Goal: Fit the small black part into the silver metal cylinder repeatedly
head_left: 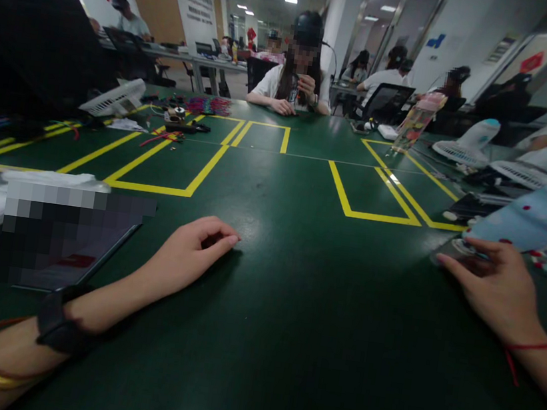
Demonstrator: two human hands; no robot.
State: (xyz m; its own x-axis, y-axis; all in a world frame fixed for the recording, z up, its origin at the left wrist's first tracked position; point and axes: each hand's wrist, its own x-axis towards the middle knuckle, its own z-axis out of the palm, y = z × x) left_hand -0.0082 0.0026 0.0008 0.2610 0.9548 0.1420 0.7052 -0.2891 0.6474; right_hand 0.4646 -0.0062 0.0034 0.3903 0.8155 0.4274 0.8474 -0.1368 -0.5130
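Observation:
My left hand (pixel 192 248) rests on the dark green table (pixel 283 287) with its fingers curled loosely under; nothing shows in it. A black watch and a gold bangle are on that forearm. My right hand (pixel 492 287) lies at the right, its fingers reaching onto the edge of a dark flat thing (pixel 453 250), which looks like a phone. A red string circles that wrist. A pale blue pouch with red dots (pixel 536 219) lies just beyond the right hand.
Yellow taped rectangles (pixel 376 191) mark the table. A tablet (pixel 71 245) lies by my left arm. White desk fans (pixel 113 100), coloured wires (pixel 209 104) and a bottle (pixel 418 120) stand farther off. A person sits opposite (pixel 295 73); others work at the right.

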